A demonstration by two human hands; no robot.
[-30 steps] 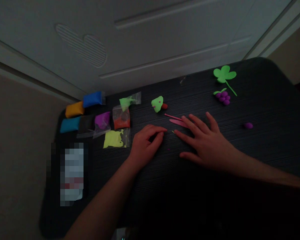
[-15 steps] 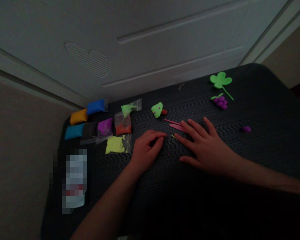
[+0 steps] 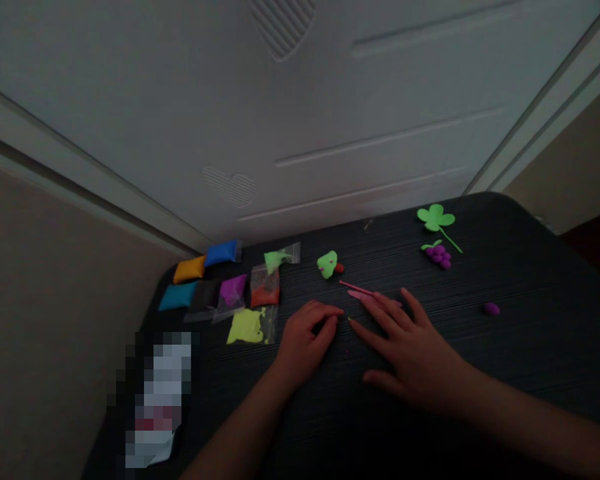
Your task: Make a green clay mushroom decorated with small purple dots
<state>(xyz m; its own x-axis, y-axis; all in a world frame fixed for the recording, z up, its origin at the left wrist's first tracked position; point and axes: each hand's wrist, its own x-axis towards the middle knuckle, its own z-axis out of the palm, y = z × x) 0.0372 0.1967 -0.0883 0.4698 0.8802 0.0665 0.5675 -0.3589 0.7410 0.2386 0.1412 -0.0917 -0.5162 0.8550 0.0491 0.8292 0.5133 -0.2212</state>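
Note:
My right hand (image 3: 410, 343) lies spread on the dark table, its index fingertip on a tiny bit of yellow-green clay (image 3: 349, 319). Under and beside its other fingers are a pink clay tool with a thin shaft (image 3: 356, 288) and a flat pink blade (image 3: 355, 295), partly covered. To the left, my left hand (image 3: 307, 340) rests with curled fingers, thumb and index tips close together; whatever they may hold is too small to see. Just beyond the hands lies a clay tree (image 3: 327, 265) with a light green crown, small pink dots and a red-brown trunk.
Clay packets lie at left, among them yellow (image 3: 246, 327), purple (image 3: 231, 293), orange-red (image 3: 265, 295) and blue (image 3: 221, 253). A blurred white packet (image 3: 165, 387) is nearer. At right are a green clover (image 3: 435, 219), purple grapes (image 3: 437, 255) and a purple lump (image 3: 491, 309). A white panel (image 3: 330, 100) borders the back.
The view has tilted up, so the table sits lower in the picture. My right index finger now covers most of the yellow-green strip. My left hand keeps nearly the same pose.

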